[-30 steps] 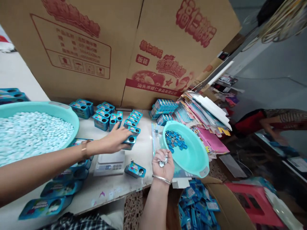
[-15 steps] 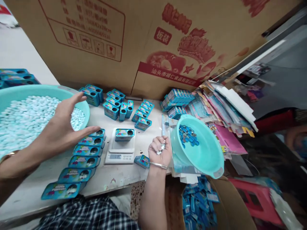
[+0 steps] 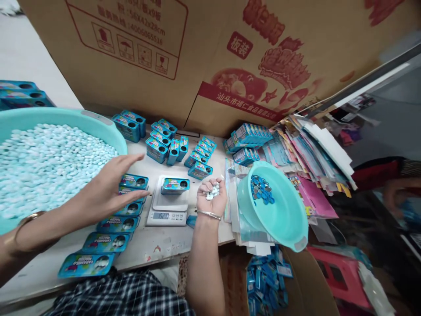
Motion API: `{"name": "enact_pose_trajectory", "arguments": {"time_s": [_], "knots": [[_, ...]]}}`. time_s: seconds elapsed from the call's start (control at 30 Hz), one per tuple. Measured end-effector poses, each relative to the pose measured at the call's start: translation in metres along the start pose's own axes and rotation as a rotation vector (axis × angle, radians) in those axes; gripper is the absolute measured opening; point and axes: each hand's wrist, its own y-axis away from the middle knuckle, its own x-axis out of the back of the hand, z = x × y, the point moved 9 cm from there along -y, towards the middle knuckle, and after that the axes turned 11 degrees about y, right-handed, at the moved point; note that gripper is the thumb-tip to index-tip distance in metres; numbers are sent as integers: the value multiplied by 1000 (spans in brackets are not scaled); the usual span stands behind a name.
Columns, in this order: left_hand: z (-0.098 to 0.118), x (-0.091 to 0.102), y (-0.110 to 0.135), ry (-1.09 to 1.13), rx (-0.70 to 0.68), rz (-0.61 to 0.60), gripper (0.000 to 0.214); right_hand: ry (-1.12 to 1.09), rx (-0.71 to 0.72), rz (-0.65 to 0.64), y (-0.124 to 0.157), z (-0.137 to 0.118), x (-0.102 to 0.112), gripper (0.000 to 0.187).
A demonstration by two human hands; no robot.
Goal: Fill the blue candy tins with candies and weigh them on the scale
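Your left hand (image 3: 98, 191) has a wide grip, thumb and fingers spread, by the row of blue tins (image 3: 113, 224) and near the scale (image 3: 168, 218). Your right hand (image 3: 217, 204) is palm up, fingers curled round a small heap of white candies (image 3: 213, 192), to the right of the scale. A single tin (image 3: 175, 186) sits upright on the scale's plate, round hole facing up. Candies show in the holes of the row's tins nearest you. The big basin (image 3: 122, 142) on your left holds many more candies; the small basin (image 3: 279, 219) on your right holds blue caps (image 3: 261, 188). Other tins (image 3: 156, 150) stand grouped toward the back of the bench (image 3: 174, 239).
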Motion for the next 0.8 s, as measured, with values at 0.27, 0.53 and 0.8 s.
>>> {"name": "enact_pose_trajectory", "arguments": {"time_s": [0.27, 0.53, 0.8], "knots": [[23, -76, -36, -107, -139, -267, 71, 90, 34, -23, -10, 10, -15, 17], [80, -84, -60, -36, -287, -174, 19, 89, 37, -2, -13, 18, -25, 19], [98, -104, -68, -266, -325, -188, 25, -38, -20, 33, -9, 33, -23, 21]]}}
